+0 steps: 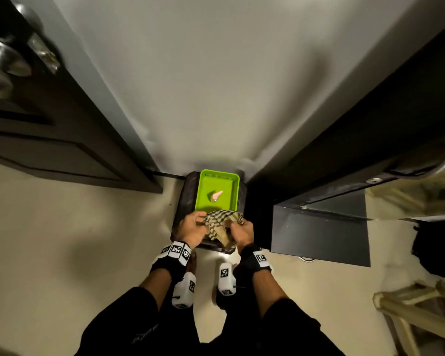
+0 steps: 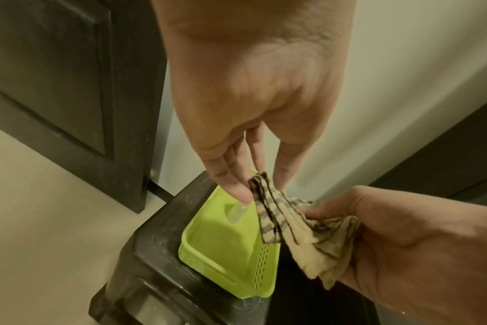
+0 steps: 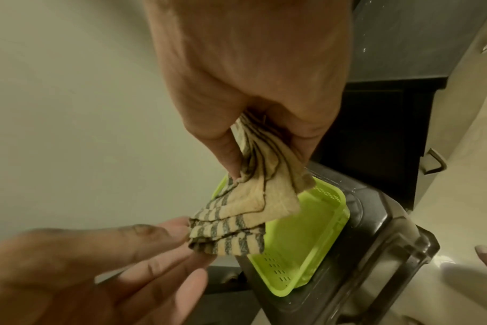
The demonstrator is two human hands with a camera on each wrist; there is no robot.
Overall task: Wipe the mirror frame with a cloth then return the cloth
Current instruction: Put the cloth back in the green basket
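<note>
Dim warm light, soft shadows, blurred warped edges.

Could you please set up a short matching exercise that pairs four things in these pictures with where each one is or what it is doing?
Things:
1. checked beige cloth
2. lime green plastic tray
3. small pink bottle
4. right hand

Places or states:
A. stands on the dark stool
B. stretched between both hands
C. grips a bunched end of fabric
D. sits inside the tray

Pairs: 1-B, 2-A, 3-D, 4-C. The left hand pinches the cloth's other end.
</note>
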